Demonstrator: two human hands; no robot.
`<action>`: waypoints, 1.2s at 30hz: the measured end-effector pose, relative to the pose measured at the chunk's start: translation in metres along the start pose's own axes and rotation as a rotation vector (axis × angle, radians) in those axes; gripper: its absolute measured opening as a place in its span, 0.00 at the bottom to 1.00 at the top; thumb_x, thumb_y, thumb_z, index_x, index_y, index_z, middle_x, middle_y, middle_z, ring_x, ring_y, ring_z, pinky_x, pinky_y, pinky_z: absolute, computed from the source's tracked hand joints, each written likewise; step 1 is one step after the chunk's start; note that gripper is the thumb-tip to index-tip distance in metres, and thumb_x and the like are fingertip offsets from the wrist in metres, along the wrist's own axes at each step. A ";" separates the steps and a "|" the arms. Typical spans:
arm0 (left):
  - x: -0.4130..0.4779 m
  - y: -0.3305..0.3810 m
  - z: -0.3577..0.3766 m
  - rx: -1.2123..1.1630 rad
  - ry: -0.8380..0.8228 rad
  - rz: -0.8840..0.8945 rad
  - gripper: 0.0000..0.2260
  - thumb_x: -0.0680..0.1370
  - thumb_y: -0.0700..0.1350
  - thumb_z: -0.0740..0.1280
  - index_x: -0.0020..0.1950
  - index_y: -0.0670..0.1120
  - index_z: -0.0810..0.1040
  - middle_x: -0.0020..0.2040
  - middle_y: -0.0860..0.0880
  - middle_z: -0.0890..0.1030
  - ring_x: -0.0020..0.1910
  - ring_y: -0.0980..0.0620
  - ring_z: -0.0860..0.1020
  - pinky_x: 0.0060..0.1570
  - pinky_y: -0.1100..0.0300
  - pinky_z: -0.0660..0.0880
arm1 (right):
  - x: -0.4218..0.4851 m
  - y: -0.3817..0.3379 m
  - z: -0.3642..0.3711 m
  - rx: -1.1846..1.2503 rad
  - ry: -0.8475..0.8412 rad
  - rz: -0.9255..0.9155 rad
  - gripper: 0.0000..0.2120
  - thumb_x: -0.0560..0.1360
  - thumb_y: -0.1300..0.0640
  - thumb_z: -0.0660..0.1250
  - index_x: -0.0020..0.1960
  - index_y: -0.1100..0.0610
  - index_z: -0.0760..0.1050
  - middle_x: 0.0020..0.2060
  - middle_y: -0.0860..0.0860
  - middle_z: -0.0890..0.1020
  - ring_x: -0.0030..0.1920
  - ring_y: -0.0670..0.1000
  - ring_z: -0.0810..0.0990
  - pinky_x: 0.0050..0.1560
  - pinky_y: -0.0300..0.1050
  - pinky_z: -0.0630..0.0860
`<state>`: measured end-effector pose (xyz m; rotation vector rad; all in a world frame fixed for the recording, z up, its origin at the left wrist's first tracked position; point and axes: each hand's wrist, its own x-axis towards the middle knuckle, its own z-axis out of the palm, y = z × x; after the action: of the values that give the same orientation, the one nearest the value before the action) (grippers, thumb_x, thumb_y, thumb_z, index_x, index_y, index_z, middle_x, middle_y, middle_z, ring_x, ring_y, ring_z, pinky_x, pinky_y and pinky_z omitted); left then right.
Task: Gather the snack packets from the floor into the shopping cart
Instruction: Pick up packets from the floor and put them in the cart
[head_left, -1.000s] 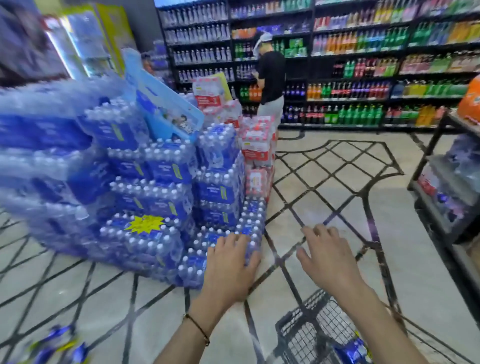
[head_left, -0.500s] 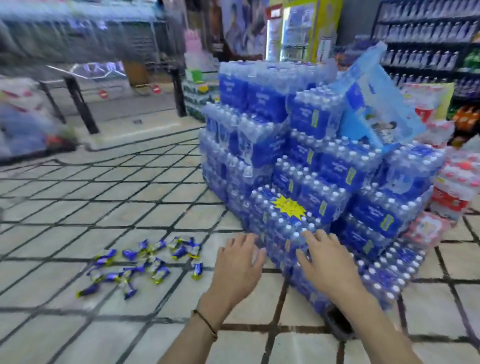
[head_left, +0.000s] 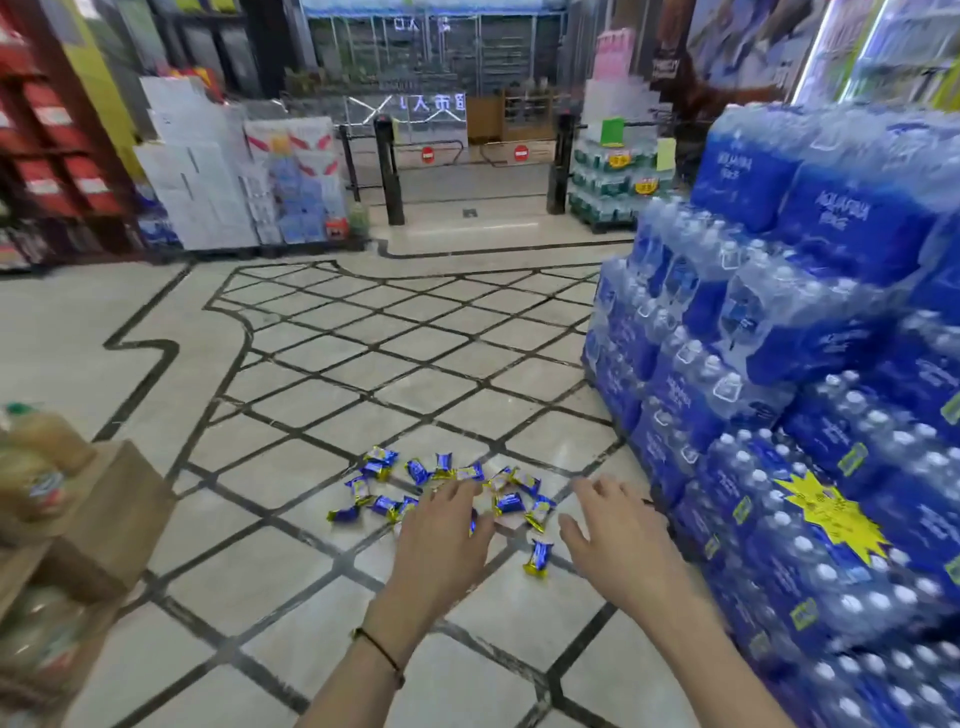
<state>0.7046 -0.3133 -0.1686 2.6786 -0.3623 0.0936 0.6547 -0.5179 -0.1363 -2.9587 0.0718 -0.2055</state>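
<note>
The fingers (head_left: 460, 493) of the left hand (head_left: 441, 545) are loosely spread and hold nothing, reaching over the near edge of the small blue-and-gold foil snack packets (head_left: 418, 470) scattered on the pale tiled floor (head_left: 311, 395); the right hand (head_left: 618, 551), fingers likewise wide and empty, hovers just right of them. 1 packet (head_left: 538, 557) lies apart, nearer, between the 2 hands, with stacked blue shrink-wrapped water-bottle packs (head_left: 779, 364) at the right and a brown cardboard box (head_left: 104, 519) at the left.
</note>
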 end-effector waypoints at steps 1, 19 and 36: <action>0.011 -0.010 0.003 -0.001 -0.001 -0.021 0.17 0.81 0.56 0.59 0.69 0.53 0.72 0.61 0.53 0.76 0.61 0.48 0.73 0.56 0.51 0.71 | 0.016 -0.002 0.009 -0.001 -0.018 -0.013 0.19 0.80 0.45 0.54 0.68 0.49 0.67 0.60 0.49 0.74 0.61 0.54 0.71 0.51 0.49 0.72; 0.244 -0.121 0.049 0.078 -0.155 -0.312 0.14 0.82 0.52 0.59 0.66 0.51 0.72 0.59 0.51 0.76 0.58 0.47 0.75 0.53 0.51 0.74 | 0.335 -0.017 0.146 0.137 -0.251 -0.213 0.17 0.80 0.45 0.55 0.64 0.52 0.70 0.57 0.53 0.77 0.57 0.57 0.73 0.53 0.53 0.74; 0.403 -0.372 0.186 -0.075 -0.381 -0.512 0.17 0.80 0.49 0.60 0.69 0.52 0.68 0.61 0.52 0.74 0.57 0.50 0.76 0.51 0.50 0.77 | 0.525 -0.067 0.378 0.022 -0.524 -0.152 0.19 0.78 0.49 0.60 0.66 0.52 0.72 0.54 0.53 0.78 0.55 0.60 0.76 0.49 0.54 0.75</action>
<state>1.1944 -0.1648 -0.4399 2.6165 0.2132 -0.5749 1.2302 -0.4196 -0.4234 -2.8905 -0.2211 0.5449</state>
